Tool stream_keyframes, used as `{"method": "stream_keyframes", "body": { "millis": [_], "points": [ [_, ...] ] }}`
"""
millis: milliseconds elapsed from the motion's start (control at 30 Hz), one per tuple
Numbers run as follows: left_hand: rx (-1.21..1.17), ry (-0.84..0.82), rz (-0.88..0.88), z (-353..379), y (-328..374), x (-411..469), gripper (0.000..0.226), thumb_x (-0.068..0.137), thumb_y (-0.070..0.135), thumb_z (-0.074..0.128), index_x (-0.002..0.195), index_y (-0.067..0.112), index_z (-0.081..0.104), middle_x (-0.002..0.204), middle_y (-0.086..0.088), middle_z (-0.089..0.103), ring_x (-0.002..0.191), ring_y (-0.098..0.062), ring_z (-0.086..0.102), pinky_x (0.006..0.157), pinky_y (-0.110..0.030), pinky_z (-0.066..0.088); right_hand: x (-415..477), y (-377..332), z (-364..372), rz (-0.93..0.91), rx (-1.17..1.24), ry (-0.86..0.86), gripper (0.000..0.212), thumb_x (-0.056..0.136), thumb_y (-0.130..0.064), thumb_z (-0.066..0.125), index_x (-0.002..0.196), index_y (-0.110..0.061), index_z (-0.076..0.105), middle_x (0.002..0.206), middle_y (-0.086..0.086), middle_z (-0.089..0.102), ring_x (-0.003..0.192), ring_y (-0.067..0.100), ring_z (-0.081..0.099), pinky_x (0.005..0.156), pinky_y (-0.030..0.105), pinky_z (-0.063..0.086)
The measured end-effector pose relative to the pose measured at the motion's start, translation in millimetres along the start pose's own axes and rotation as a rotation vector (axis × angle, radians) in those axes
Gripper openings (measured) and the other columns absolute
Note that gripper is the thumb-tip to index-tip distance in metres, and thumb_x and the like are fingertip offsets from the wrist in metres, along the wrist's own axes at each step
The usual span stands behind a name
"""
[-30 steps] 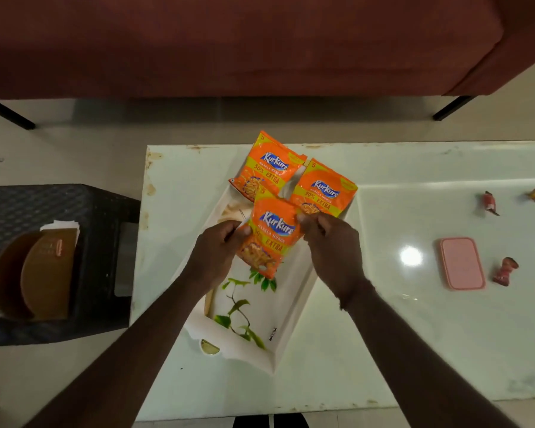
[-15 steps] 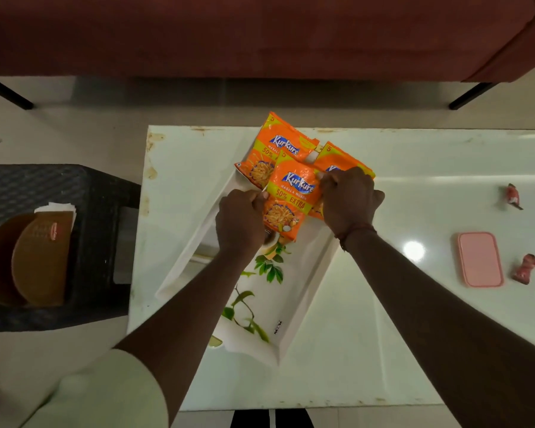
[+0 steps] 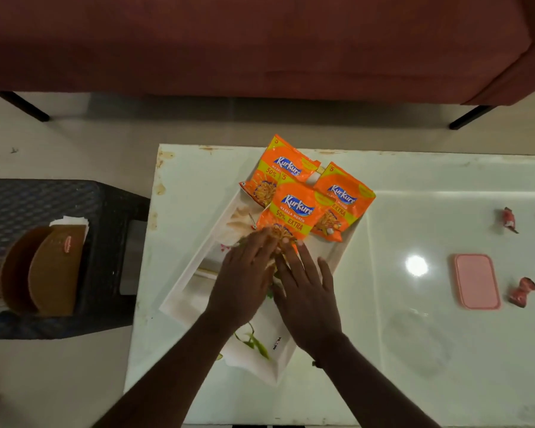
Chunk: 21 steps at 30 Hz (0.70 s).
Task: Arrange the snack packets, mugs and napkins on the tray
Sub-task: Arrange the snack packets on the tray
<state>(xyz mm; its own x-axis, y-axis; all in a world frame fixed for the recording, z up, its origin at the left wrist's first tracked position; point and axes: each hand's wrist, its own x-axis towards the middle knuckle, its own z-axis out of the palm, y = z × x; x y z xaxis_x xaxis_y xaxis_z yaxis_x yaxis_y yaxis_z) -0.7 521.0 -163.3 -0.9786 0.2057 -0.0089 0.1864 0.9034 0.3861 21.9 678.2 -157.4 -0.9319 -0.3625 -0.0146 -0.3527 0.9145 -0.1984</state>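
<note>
Three orange snack packets lie at the far end of the white leaf-printed tray (image 3: 184, 290). The middle packet (image 3: 292, 211) overlaps the back-left packet (image 3: 278, 168) and the right packet (image 3: 345, 205). My left hand (image 3: 244, 279) and my right hand (image 3: 306, 288) lie side by side over the tray, fingers spread and flat, with the fingertips touching the lower edge of the middle packet. Neither hand grips anything. Two brown mugs (image 3: 44, 270) stand on the dark stool (image 3: 112, 211) at the left, with white napkins (image 3: 70, 221) behind them.
The tray rests slantwise on a glossy white table (image 3: 414, 350). A pink lid (image 3: 476, 281) and small red figurines (image 3: 521, 291) lie at the right. A maroon sofa (image 3: 260, 41) runs along the far side.
Both hands set the third packet down on top of the other two, let go of it and drew back toward me with open fingers.
</note>
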Motion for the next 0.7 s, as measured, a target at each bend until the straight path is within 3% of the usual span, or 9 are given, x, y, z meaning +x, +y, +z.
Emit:
{"method": "stream_keyframes", "body": {
  "millis": [133,267,433,600,700],
  "points": [
    [0.086,-0.186,0.046,13,-3,-2,0.063,0.098,0.033,0.030,0.155,0.015,0.012,0.164,-0.006,0.003,0.151,-0.021,0.004,0.117,-0.043,0.028,9,2,8,0.040,-0.043,-0.112,0.069,0.100,-0.044,0.044,0.157,-0.016,0.018,0.165,0.005,0.018,0.153,0.028,0.012,0.117,0.053,0.021],
    [0.111,-0.221,0.044,12,-1,5,0.067,0.094,0.035,0.030,0.155,0.013,0.010,0.164,-0.008,0.002,0.151,-0.022,0.006,0.118,-0.041,0.025,18,12,8,0.049,-0.079,-0.193,0.072,0.098,-0.044,0.046,0.157,-0.014,0.019,0.165,0.007,0.015,0.153,0.032,0.011,0.118,0.055,0.023],
    [0.088,-0.211,0.014,-24,8,-8,0.070,0.090,0.039,0.030,0.153,0.013,0.016,0.162,-0.010,0.014,0.150,-0.025,0.014,0.117,-0.043,0.027,9,10,-12,0.029,-0.007,-0.149,0.069,0.099,-0.050,0.037,0.157,-0.017,0.019,0.166,0.006,0.013,0.154,0.026,0.004,0.119,0.051,0.019],
    [0.059,-0.204,-0.126,-85,5,-64,0.070,0.097,0.045,0.032,0.155,0.019,0.004,0.164,-0.003,-0.006,0.151,-0.020,-0.003,0.121,-0.043,0.019,-9,-25,-57,0.060,0.080,-0.153,0.073,0.096,-0.051,0.036,0.157,-0.017,0.015,0.166,0.008,0.012,0.153,0.025,0.011,0.116,0.052,0.031],
    [0.106,-0.158,-0.234,-113,-11,-104,0.067,0.097,0.044,0.032,0.155,0.018,0.010,0.164,-0.005,-0.005,0.151,-0.022,-0.001,0.120,-0.046,0.021,-16,-58,-72,0.070,0.150,-0.131,0.074,0.097,-0.054,0.034,0.158,-0.017,0.015,0.166,0.005,0.010,0.153,0.025,0.011,0.118,0.050,0.028]
  ]
}}
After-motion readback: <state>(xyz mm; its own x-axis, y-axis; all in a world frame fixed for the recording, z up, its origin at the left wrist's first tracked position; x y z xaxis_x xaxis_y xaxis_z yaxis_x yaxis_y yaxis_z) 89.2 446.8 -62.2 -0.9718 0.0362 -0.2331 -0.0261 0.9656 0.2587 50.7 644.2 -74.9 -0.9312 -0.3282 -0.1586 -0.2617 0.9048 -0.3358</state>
